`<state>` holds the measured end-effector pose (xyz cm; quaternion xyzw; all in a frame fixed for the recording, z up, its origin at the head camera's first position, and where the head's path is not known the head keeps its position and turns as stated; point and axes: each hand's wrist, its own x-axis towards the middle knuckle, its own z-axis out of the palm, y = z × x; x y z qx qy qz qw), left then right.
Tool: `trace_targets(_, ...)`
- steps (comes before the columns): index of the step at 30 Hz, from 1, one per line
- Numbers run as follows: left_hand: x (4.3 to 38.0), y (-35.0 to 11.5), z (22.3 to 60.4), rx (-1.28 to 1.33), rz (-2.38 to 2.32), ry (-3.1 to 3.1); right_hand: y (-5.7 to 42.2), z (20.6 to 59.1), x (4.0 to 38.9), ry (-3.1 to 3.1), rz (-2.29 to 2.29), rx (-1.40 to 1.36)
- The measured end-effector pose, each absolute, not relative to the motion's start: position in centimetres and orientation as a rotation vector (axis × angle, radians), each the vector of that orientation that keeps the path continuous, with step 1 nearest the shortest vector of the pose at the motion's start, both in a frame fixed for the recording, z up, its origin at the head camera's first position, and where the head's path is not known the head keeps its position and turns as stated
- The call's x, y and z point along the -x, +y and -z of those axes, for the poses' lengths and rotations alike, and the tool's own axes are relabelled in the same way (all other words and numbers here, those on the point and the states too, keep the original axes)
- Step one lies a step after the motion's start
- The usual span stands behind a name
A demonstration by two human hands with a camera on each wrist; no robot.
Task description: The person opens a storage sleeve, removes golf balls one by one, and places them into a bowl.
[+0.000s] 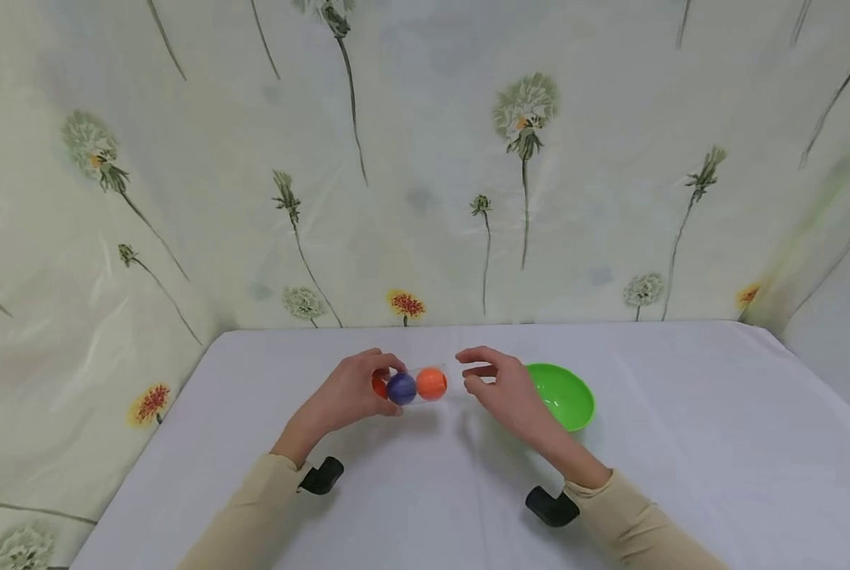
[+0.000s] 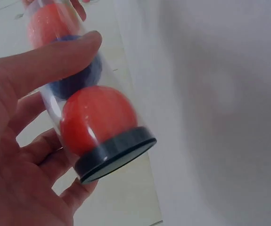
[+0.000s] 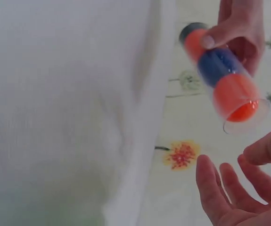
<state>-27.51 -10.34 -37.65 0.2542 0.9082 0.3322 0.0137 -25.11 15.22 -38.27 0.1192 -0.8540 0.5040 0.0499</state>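
Observation:
My left hand (image 1: 356, 388) grips a clear plastic tube (image 3: 225, 75) with a black base cap (image 2: 116, 154), holding it tilted above the table. Three balls sit in a row inside: an orange ball (image 2: 97, 117) by the cap, a dark blue ball (image 1: 401, 389) in the middle and another orange ball (image 1: 432, 383) near the uncapped end. That open rim points toward my right hand (image 1: 499, 388), which hangs a short way off with fingers loosely bent and nothing between them. In the right wrist view, its fingertips are apart from the tube.
A bright green bowl (image 1: 566, 397) stands on the white-covered table (image 1: 681, 443), partly hidden behind my right hand and forearm. A curtain (image 1: 425, 158) printed with dandelions rises behind the table's far edge and along the sides.

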Motion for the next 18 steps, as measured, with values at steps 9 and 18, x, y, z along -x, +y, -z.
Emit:
trace_targets(9, 28.0, -10.5, 37.9, -0.657, -1.152, 2.781, 15.9, 37.6, 24.8, -2.583, -1.583, -0.419)
trace_targets(18, 27.7, -11.4, 38.5, -0.551, -1.27, 2.705, 16.7, 37.6, 23.6, -2.671, -1.496, -0.464)
